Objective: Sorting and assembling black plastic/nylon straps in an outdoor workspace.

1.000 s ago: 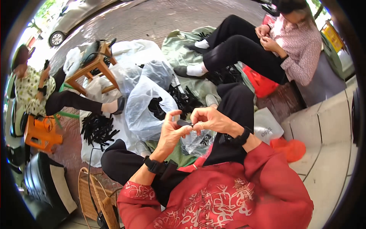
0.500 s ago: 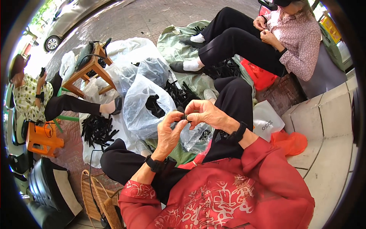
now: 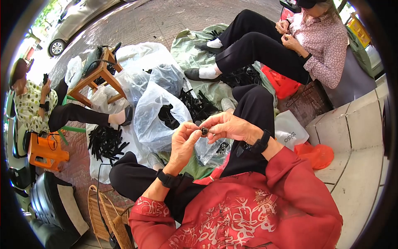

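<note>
I have a small dark piece pinched between the fingertips of both hands, just to the right of the big clear plastic bag and on my side of it. My left hand grips it by thumb and forefinger, the other fingers curled in. My right hand closes on its other side, thumb against forefinger. The piece is too small for me to tell its exact shape.

As far as I can judge, this one is mid-handling: it is held by both hands and not set down. The big bag's mouth gapes, and black pieces show inside it; whether those are finished or untouched, I can't tell. Plenty lies outside it, so I'd reckon the work is far from through: a heap of black strips to the bag's left, and a tangle of black pieces just to its right. A smaller clear bag lies to the big bag's right, nearer to me, with something dark in it.

Further out, beyond the bag to the left, stands a wooden stool. Well to the bag's right, a co-worker in a patterned shirt has both hands close together, fingers bent; what they hold is unclear.
</note>
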{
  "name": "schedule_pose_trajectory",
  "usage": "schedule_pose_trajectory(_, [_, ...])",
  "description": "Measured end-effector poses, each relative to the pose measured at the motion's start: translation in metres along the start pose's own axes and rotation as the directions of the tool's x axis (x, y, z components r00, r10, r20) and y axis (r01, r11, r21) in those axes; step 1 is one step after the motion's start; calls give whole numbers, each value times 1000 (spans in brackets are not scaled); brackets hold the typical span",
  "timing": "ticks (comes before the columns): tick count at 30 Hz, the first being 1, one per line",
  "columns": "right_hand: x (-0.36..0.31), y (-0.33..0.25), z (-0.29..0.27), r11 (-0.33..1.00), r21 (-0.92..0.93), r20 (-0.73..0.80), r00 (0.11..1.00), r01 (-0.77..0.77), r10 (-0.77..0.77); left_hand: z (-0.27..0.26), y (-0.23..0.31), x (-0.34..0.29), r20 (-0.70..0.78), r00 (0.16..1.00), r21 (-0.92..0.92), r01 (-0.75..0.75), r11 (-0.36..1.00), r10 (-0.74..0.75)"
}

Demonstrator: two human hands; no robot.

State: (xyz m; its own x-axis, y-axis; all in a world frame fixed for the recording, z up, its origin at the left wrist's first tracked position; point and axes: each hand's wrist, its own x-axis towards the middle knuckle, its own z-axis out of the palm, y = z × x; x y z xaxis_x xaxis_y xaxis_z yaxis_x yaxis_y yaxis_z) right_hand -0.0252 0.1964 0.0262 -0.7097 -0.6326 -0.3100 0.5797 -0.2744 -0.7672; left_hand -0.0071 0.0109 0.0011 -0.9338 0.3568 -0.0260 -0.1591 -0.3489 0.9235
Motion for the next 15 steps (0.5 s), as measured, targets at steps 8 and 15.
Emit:
schedule_pose_trajectory(8, [0, 12, 11, 914, -356, -75, 969, 194, -235, -3, -14, 2, 53, 998, -391, 59, 918, -42])
schedule_pose_trajectory(15, [-1, 5, 10, 836, -527, -136, 956, 151, -259, 5, 4, 3, 76, 996, 201, -54, 978, 40])
